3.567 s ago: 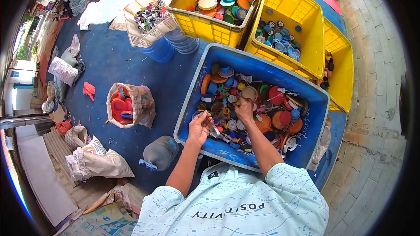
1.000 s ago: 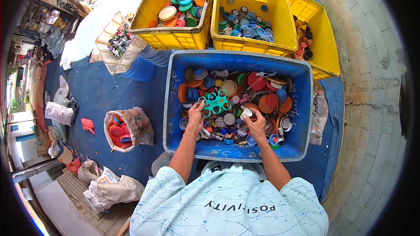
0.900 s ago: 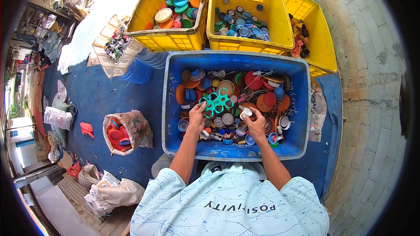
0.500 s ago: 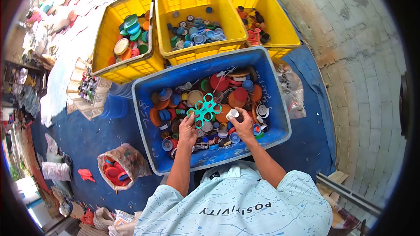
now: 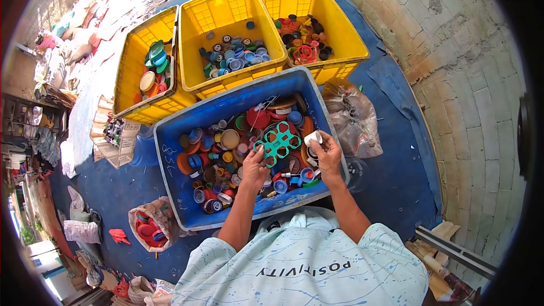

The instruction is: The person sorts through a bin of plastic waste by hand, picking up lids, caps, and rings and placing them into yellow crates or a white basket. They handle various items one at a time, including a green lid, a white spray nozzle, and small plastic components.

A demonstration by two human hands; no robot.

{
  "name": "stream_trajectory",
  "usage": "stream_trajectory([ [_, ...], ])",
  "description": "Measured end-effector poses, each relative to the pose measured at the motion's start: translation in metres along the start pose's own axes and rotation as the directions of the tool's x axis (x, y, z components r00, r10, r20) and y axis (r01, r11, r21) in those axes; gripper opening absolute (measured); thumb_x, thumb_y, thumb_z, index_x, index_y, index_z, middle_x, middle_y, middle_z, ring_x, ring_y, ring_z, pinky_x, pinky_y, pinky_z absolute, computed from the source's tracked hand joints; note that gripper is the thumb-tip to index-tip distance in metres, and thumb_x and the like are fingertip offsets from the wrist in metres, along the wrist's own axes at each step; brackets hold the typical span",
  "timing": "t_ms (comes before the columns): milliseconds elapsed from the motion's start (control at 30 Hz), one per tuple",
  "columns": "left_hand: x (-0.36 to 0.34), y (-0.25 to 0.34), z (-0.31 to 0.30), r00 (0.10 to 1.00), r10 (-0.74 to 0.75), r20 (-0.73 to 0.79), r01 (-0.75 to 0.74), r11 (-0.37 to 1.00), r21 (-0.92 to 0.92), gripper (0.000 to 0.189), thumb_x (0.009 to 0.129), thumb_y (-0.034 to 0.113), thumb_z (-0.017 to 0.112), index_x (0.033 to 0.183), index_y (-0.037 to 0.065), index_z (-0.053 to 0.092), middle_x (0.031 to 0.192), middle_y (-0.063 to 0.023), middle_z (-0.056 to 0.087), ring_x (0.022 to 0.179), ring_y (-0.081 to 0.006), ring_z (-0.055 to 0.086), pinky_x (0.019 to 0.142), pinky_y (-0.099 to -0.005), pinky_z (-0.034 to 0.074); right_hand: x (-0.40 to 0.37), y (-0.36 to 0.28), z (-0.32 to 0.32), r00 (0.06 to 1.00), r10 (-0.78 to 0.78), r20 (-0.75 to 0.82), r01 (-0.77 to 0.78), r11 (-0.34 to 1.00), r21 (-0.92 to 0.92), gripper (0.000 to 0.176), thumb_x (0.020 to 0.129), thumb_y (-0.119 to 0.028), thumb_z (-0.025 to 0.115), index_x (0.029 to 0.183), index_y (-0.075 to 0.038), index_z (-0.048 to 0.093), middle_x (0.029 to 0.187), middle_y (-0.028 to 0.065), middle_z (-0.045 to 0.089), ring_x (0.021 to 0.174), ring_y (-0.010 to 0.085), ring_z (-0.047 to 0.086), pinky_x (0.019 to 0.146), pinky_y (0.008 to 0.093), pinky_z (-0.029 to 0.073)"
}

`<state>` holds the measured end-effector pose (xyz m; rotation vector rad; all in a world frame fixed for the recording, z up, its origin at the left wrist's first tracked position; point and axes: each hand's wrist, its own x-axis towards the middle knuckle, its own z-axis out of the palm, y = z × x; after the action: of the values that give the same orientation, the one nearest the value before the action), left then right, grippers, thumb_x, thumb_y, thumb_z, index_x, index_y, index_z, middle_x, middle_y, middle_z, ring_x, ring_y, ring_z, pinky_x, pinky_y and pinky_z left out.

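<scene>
A blue bin [image 5: 164, 184] full of mixed plastic caps and lids stands in front of me. Over its middle, my left hand [image 5: 254, 169] pinches the lower left edge of a green plastic ring holder [image 5: 277, 143], which has several round openings. To the right of the holder, near the bin's right wall, my right hand [image 5: 328, 157] has its fingers closed on a white cap [image 5: 313, 138]. The holder and the white cap are apart. Red, orange, blue and white caps lie below both hands.
Three yellow bins [image 5: 232, 82] with sorted caps stand behind the blue bin. A sack [image 5: 168, 211] of red caps sits at the left, a clear plastic bag [image 5: 354, 119] at the right. Beyond a wicker-like crate [image 5: 120, 147] lie heaped bags. A block wall [image 5: 464, 96] runs along the right.
Both hands have shifted slightly right with the green holder and the white cap. The cap is now turned differently in my right hand. The whole view has also shifted.
</scene>
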<state>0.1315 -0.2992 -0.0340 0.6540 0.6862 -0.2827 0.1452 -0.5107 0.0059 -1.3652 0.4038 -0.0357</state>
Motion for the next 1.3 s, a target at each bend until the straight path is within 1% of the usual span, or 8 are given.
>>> stream_trajectory([
  [333,-0.008,-0.050,0.095,0.998,0.063,-0.021,-0.062,0.997,0.036,0.019,0.092,0.016,0.060,0.109,0.011,0.056,0.101,-0.0060,0.064,0.086,-0.0166,0.062,0.075,-0.0319,0.050,0.058,-0.051,-0.077,0.995,0.038,0.096,-0.061,0.965,0.255,0.041,0.083,-0.007,0.069,0.119,0.005,0.053,0.103,0.0097,0.065,0.091,0.0126,0.062,0.080,0.0242,0.049],
  [567,0.000,-0.072,0.160,0.992,0.123,-0.011,-0.124,0.990,-0.068,0.020,0.091,0.012,0.060,0.110,0.006,0.056,0.104,-0.0097,0.065,0.091,-0.0216,0.063,0.079,-0.0371,0.053,0.116,-0.079,-0.105,0.981,0.063,0.182,-0.102,0.972,0.213,0.039,0.083,-0.013,0.071,0.116,0.000,0.056,0.100,0.0054,0.066,0.086,0.0077,0.060,0.073,0.0222,0.045],
  [733,0.006,-0.083,0.173,0.991,0.129,0.033,-0.125,0.986,-0.111,0.018,0.093,0.009,0.057,0.110,0.006,0.055,0.106,-0.0106,0.063,0.093,-0.0223,0.063,0.080,-0.0384,0.053,0.140,-0.084,-0.108,0.990,0.063,0.124,-0.100,0.943,0.317,0.034,0.082,-0.013,0.071,0.111,0.001,0.059,0.095,0.0038,0.066,0.071,0.0059,0.058,0.061,0.0195,0.045],
  [933,0.008,-0.076,0.185,0.989,0.150,0.014,-0.144,0.972,-0.187,0.016,0.092,0.006,0.057,0.108,0.005,0.055,0.106,-0.0109,0.062,0.095,-0.0211,0.063,0.081,-0.0383,0.055,0.230,-0.120,-0.071,0.984,0.050,0.173,-0.115,0.914,0.389,0.027,0.082,-0.011,0.071,0.105,0.000,0.060,0.090,0.0026,0.064,0.076,0.0081,0.057,0.065,0.0215,0.046],
  [1000,0.009,-0.073,0.190,0.985,0.174,0.020,-0.166,0.964,-0.208,0.014,0.092,0.004,0.057,0.105,0.004,0.055,0.106,-0.0112,0.062,0.097,-0.0211,0.063,0.084,-0.0382,0.055,0.272,-0.131,-0.054,0.961,-0.096,0.258,-0.029,0.897,0.441,0.023,0.084,-0.010,0.069,0.100,0.001,0.057,0.091,0.0059,0.063,0.080,0.0135,0.060,0.071,0.0268,0.050],
  [1100,0.011,-0.074,0.189,0.983,0.182,0.037,-0.169,0.959,-0.226,0.014,0.092,0.004,0.057,0.106,0.004,0.055,0.106,-0.0112,0.062,0.098,-0.0214,0.063,0.085,-0.0379,0.055,0.306,-0.112,-0.050,0.973,0.002,0.233,-0.078,0.945,0.318,0.026,0.084,-0.013,0.069,0.102,0.002,0.056,0.093,0.0069,0.061,0.082,0.0144,0.061,0.070,0.0273,0.050],
  [1200,0.005,-0.076,0.190,0.979,0.202,0.009,-0.194,0.953,-0.234,0.014,0.092,0.003,0.056,0.105,0.004,0.055,0.107,-0.0112,0.062,0.099,-0.0217,0.063,0.085,-0.0381,0.055,0.256,-0.113,-0.061,0.969,0.067,0.238,-0.120,0.969,0.217,0.032,0.085,-0.015,0.067,0.110,0.003,0.055,0.089,0.0031,0.061,0.078,0.0109,0.058,0.067,0.0232,0.047],
  [1300,0.008,-0.082,0.184,0.983,0.186,0.005,-0.180,0.958,-0.222,0.014,0.092,0.003,0.056,0.106,0.004,0.055,0.106,-0.0110,0.063,0.098,-0.0216,0.063,0.086,-0.0383,0.055,0.212,-0.090,-0.087,0.909,0.185,0.374,-0.235,0.968,0.092,0.030,0.088,-0.019,0.065,0.110,0.000,0.059,0.090,0.0044,0.064,0.082,0.0117,0.061,0.067,0.0240,0.048],
])
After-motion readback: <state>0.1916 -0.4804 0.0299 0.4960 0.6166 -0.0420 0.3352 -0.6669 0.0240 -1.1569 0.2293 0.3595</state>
